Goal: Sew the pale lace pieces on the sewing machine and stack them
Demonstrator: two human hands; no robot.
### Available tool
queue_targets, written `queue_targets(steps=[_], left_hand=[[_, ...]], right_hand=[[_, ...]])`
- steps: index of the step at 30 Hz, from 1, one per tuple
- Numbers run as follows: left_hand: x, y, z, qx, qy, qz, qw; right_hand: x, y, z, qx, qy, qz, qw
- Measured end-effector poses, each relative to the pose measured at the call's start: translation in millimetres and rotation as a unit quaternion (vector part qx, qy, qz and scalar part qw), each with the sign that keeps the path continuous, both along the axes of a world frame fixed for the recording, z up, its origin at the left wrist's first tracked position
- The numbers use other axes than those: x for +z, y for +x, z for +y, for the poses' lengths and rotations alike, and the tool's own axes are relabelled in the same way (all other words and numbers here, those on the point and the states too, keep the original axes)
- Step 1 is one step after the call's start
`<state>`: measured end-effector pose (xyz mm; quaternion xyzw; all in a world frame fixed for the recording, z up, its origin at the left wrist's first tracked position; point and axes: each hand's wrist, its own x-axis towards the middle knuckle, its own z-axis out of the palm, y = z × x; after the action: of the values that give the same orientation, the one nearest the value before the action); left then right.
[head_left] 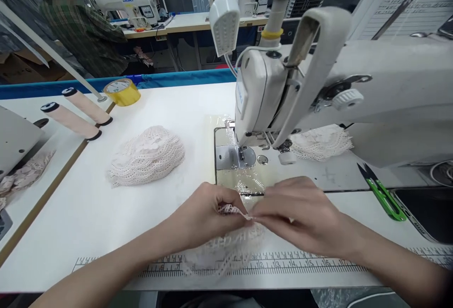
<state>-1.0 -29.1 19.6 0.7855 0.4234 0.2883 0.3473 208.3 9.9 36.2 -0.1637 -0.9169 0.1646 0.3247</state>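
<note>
Both my hands meet over the front of the white table, just before the sewing machine's needle plate (230,157). My left hand (203,216) pinches a pale pink lace strip (231,209) between its fingertips. My right hand (300,216) grips the same lace strip from the right, fingers pressed together and slightly blurred. More of the lace (221,251) hangs below my hands over the printed ruler (300,264). The needle and presser foot (242,154) stand just behind my hands.
A white sewing machine (318,90) fills the right. Lace heaps lie at left (146,156) and behind the machine (322,142). Green thread snips (382,193), yellow tape roll (122,91), two thread cones (79,112). Another person (81,29) sits far left by other machines.
</note>
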Motion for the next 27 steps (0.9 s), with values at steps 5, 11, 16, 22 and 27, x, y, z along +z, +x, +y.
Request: queue_targets(steps=[5, 11, 16, 22, 27], left_hand=[[-14.3, 5.3, 10.8, 0.127, 0.191, 0.193, 0.954], [-17.4, 12.4, 7.0, 0.101, 0.401, 0.262, 0.872], [-15.6, 13.5, -2.8, 0.055, 0.387, 0.300, 0.870], [-17.1, 11.7, 5.2, 0.057, 0.358, 0.288, 0.886], [-18.4, 11.6, 11.7, 0.069, 0.349, 0.298, 0.886]], right_hand=[[-21.8, -6.7, 17.4, -0.122, -0.134, -0.048, 0.982], [-36.6, -9.8, 30.4, -0.220, -0.175, -0.094, 0.955], [-33.6, -8.3, 34.3, -0.249, -0.137, -0.105, 0.953], [-32.4, 1.3, 28.3, -0.250, 0.139, -0.125, 0.950], [-36.3, -1.3, 22.5, -0.241, 0.195, -0.183, 0.933]])
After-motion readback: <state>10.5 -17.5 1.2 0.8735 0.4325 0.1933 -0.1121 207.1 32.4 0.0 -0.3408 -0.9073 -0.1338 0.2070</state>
